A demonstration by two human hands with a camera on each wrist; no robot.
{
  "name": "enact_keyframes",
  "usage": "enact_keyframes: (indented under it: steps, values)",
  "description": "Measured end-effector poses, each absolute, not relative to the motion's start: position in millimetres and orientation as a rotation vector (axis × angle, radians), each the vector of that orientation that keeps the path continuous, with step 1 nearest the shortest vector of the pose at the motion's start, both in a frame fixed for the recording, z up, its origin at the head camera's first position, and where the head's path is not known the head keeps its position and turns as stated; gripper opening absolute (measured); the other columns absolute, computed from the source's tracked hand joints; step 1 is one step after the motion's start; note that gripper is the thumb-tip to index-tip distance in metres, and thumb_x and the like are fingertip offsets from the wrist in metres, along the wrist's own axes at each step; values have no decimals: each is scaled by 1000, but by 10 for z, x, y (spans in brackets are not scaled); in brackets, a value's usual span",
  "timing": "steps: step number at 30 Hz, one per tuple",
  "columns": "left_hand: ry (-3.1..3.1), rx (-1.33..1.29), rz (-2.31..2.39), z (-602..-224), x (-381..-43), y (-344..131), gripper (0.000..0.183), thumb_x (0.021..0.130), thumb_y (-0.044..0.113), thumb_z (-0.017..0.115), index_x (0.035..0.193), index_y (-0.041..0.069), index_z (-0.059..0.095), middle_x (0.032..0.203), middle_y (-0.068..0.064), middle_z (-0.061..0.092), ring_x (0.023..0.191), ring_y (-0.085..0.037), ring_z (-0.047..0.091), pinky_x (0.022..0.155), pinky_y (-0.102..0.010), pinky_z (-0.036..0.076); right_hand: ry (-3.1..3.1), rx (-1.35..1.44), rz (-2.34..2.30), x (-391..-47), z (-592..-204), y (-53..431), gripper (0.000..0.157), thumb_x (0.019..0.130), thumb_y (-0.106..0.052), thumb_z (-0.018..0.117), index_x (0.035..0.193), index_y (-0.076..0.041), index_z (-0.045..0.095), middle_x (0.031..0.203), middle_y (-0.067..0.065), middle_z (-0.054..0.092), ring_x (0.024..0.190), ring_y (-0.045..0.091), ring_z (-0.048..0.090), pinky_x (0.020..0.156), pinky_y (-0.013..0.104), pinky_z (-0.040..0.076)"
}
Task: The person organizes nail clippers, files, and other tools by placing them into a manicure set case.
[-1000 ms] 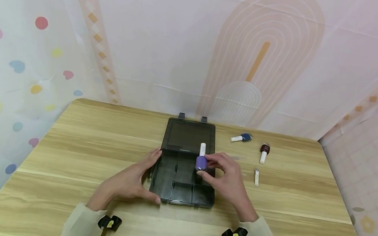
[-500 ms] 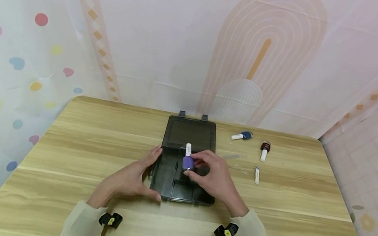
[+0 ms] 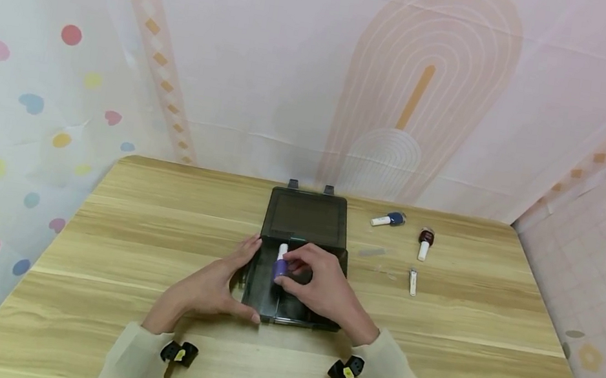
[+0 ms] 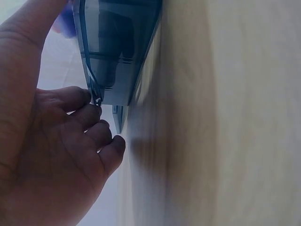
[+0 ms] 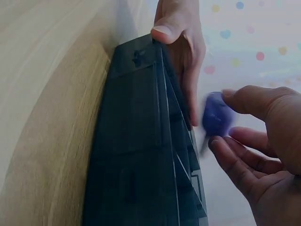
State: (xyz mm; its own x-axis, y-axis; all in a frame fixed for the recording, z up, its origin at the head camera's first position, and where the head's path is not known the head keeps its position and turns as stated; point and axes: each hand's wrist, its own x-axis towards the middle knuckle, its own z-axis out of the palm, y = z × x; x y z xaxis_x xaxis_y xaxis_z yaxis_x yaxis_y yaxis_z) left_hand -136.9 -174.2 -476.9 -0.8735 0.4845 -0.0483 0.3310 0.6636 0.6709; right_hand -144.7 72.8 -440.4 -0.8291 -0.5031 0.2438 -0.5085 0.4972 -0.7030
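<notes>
We held the purple bottle [image 3: 280, 269] pinched in the right hand [image 3: 319, 284] above the left compartment [image 3: 261, 290] of the open box [image 3: 291, 322], white cap [image 3: 283, 251] toward the far side, long axis roughly along that compartment, while the left hand [image 3: 206, 287] lay spread along the box's left side.

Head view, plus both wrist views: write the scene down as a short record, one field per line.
Case: dark, see-through, divided, on the wooden table
Lid: open, laid back away from the person
Left grip: holds the case's left side
Right grip: pinches the purple bottle, above the case
Right of case: blue bottle, dark red bottle, nail clipper
Unclear: translucent pieces beside the case, too faint to identify
</notes>
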Motion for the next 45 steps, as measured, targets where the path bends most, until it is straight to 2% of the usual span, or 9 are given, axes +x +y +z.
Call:
enact_keyframes:
  steps: [4, 10, 13, 18, 24, 30, 40, 45]
  values:
    - [2660, 664, 999, -4770, -1368, -1723, 131, 54, 63, 81, 152, 25, 3, 159, 9, -3, 145, -13, 4, 110, -49, 29, -2710, 906, 1289, -1436, -4417, 732, 33, 85, -33, 69, 111, -13, 66, 101, 2, 63, 83, 9, 61, 75, 25, 54]
    - [2665, 654, 981, -4769, -1366, -1716, 132, 54, 63, 81, 152, 25, 2, 159, 10, -4, 145, -12, 4, 110, -49, 29, -2667, 928, 1247, -1444, -4433, 832, 37, 84, -39, 68, 115, -18, 64, 109, 2, 63, 86, 17, 63, 75, 33, 54]
    - [2661, 645, 986, -4766, -1364, -1720, 132, 53, 63, 82, 152, 25, 2, 159, 10, -4, 145, -13, 3, 111, -50, 28, -2664, 931, 1241, -1452, -4432, 897, 41, 84, -41, 68, 118, -20, 62, 116, -2, 61, 95, 20, 62, 80, 37, 53]
    - [2662, 645, 991, -4765, -1360, -1729, 133, 53, 62, 82, 152, 25, 2, 159, 10, -4, 145, -14, 3, 111, -50, 27, -2709, 877, 1199, -1459, -4418, 1010, 48, 83, -46, 68, 125, -25, 57, 131, -5, 52, 119, 14, 51, 91, 35, 50]
    - [2650, 641, 1011, -4761, -1350, -1728, 133, 53, 61, 83, 152, 26, 3, 159, 10, -3, 145, -13, 3, 111, -49, 27, -2712, 842, 1142, -1477, -4399, 1180, 53, 83, -46, 67, 130, -27, 53, 143, -4, 43, 132, 13, 39, 99, 38, 44]
    - [2657, 657, 993, -4766, -1351, -1727, 133, 53, 63, 82, 152, 25, 3, 159, 10, -3, 145, -13, 3, 112, -48, 27, -2706, 772, 1091, -1512, -4380, 1372, 60, 83, -48, 66, 136, -24, 49, 147, -4, 38, 135, 20, 36, 100, 46, 42]
    - [2660, 665, 985, -4767, -1353, -1727, 133, 53, 64, 81, 153, 24, 2, 159, 9, -4, 145, -14, 2, 112, -48, 25, -2630, 678, 1125, -1590, -4380, 1711, 68, 82, -41, 71, 141, -28, 40, 149, -4, 34, 135, 17, 36, 97, 41, 46]
    - [2658, 665, 982, -4756, -1347, -1722, 133, 53, 65, 81, 153, 24, 2, 159, 9, -3, 145, -15, 3, 112, -48, 26, -2630, 611, 1084, -1611, -4384, 1883, 72, 79, -39, 74, 141, -24, 41, 150, 4, 35, 135, 22, 35, 97, 45, 44]
